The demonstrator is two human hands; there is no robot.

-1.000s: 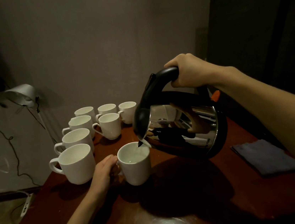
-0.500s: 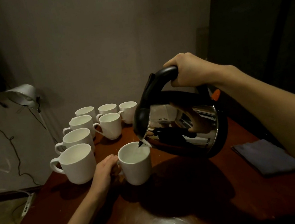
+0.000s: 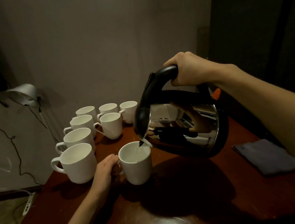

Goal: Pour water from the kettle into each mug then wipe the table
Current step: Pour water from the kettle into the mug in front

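My right hand [image 3: 187, 68] grips the black handle of a shiny steel kettle [image 3: 183, 126], tilted down to the left. Its spout hangs over a white mug [image 3: 137, 166] near the table's middle, and a thin stream of water runs into it. My left hand [image 3: 106, 170] holds that mug by its handle side. Several more white mugs [image 3: 78, 164] stand in a cluster at the back left of the dark red table [image 3: 192, 208]. A folded grey-blue cloth [image 3: 265, 156] lies flat at the right.
A white desk lamp [image 3: 25, 96] leans beyond the table's left edge, with cables hanging down the wall. A power strip [image 3: 27, 205] lies on the floor at the left. A dark panel stands behind the table at the right.
Water keeps running into the mug and its level has risen slightly. Both hands and the kettle stay almost where they were.
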